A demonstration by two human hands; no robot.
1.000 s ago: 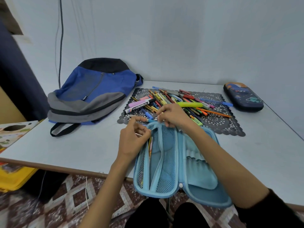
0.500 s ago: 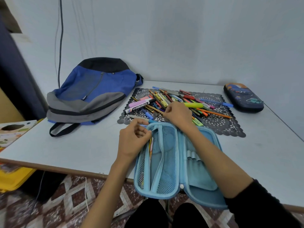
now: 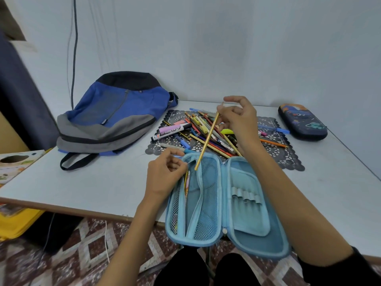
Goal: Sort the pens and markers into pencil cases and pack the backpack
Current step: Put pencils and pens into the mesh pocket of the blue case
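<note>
A light blue pencil case (image 3: 243, 215) lies open at the table's front edge, with a few pencils in its left mesh pocket. My left hand (image 3: 165, 176) pinches that pocket's top edge. My right hand (image 3: 239, 118) is raised above the pile and pinches a yellow pencil (image 3: 207, 141), whose tip slants down toward the case's mesh. A heap of pens, pencils and markers (image 3: 206, 133) lies on a black lace mat (image 3: 276, 153). A blue and grey backpack (image 3: 115, 116) lies flat at the back left. A dark blue patterned pencil case (image 3: 302, 121) sits closed at the back right.
The white table (image 3: 82, 182) meets a pale wall behind. To the left stand a printed box (image 3: 14, 164) and a yellow bin (image 3: 14, 223). A dark cable (image 3: 74, 48) hangs down the wall. Patterned floor tiles (image 3: 82, 254) show below the table.
My right hand has lifted from the pile with a yellow pencil, its tip now angled toward the open case. My left hand has stayed at the mesh pocket.
</note>
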